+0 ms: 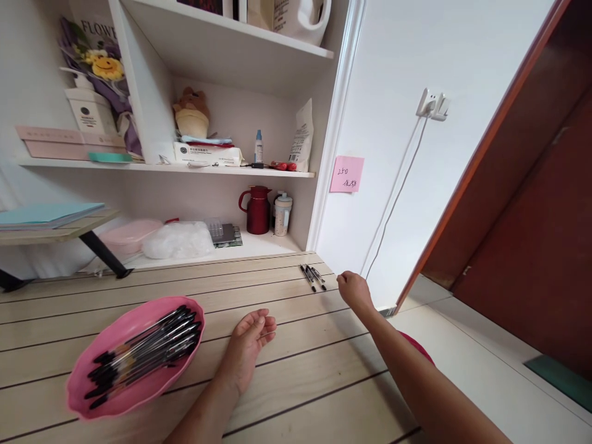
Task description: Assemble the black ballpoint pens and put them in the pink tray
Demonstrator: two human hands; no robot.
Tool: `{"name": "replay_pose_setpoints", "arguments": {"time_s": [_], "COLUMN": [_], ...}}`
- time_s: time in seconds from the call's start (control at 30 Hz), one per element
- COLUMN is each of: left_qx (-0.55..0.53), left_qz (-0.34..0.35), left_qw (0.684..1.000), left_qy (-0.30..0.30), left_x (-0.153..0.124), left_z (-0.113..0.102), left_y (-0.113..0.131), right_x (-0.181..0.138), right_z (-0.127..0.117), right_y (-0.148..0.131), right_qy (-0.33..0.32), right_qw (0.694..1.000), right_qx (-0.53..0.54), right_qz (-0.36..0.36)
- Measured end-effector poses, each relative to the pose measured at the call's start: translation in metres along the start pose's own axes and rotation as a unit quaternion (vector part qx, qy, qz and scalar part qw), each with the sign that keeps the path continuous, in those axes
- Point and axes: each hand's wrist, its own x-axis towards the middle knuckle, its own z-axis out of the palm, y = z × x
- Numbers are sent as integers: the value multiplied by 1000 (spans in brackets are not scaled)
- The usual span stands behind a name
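My left hand (252, 336) is just above the striped wooden table, palm turned up. Its fingers are loosely curled and apart, and no object shows clearly in them. To its left sits a pink scalloped tray (76, 385) with many black-capped pens (148, 351) lying lengthwise in it. My right hand (355, 290) is over the table's right edge, fingers folded into a closed shape; whatever they hold, if anything, is hidden. A few pens (313, 277) lie together on the table just left of that hand, apart from it.
Behind the table (287, 382) stands a white shelf unit with a red jug (258, 209), a tumbler (282, 214) and a plastic bag (179, 239). A small raised stand (99, 251) is at left. A pink note (346, 174) and plugged cable (398, 197) are on the wall.
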Motion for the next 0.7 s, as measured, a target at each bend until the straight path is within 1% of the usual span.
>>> {"name": "replay_pose_setpoints", "arguments": {"time_s": [0.13,0.27,0.37,0.47,0.5,0.53,0.6,0.63,0.67,0.7], "left_qx": [17,83,163,264,326,402,548,600,633,652], "left_qz": [7,25,53,98,119,139,168,175,179,182], "left_qw": [1000,995,981,954,932,899,813,773,745,728], "left_qy": [-13,-53,-87,-102,-101,-100,-101,-105,-110,-113], "left_x": [-4,-13,-20,-23,-24,-25,-32,-36,-41,-47], "left_z": [1,4,6,8,9,11,16,18,20,21], "left_y": [2,4,3,1,0,-1,0,2,6,12], "right_x": [-24,-58,-77,-88,-90,-92,-96,-97,-99,-100], "right_z": [9,25,31,33,34,35,36,37,38,39], "right_y": [0,-8,-13,-16,-16,-17,-17,-17,-17,-16], "right_qy": [-24,-53,-69,-68,-62,-55,-42,-38,-36,-35], "right_qw": [1000,998,995,995,995,996,996,996,996,996], "right_qx": [3,8,11,3,-1,-6,-16,-21,-25,-28], "right_qz": [-14,-41,-69,-77,-75,-72,-71,-72,-74,-76]}}
